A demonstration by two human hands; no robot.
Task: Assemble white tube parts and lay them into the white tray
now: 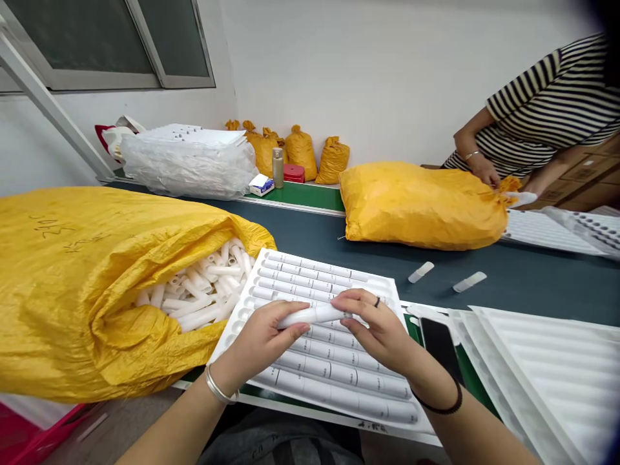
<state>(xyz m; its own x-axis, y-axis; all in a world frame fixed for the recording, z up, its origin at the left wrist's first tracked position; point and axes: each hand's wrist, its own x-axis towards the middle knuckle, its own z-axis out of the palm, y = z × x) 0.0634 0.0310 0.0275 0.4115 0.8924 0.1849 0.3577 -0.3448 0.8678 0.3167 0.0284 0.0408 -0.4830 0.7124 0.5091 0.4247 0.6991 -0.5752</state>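
A white plastic tube (316,315) is held level between my two hands, above a white ribbed tray (398,298). My left hand (264,339) pinches its left end between thumb and fingers. At the other end, my right hand (375,326) grips it, partly covering that end. Rows of white tubes with small dark print (334,371) lie in the tray's grooves below. To the left, a large yellow woven sack (97,258) gapes open, showing many loose white tubes (203,284) inside.
Two tubes (469,282) lie on the dark belt (310,226). A phone (438,345) and stacked trays (547,361) are at right. Across the belt, a person in a striped top (557,103) handles a tied yellow sack (421,203). A bottle (278,168) stands farther back.
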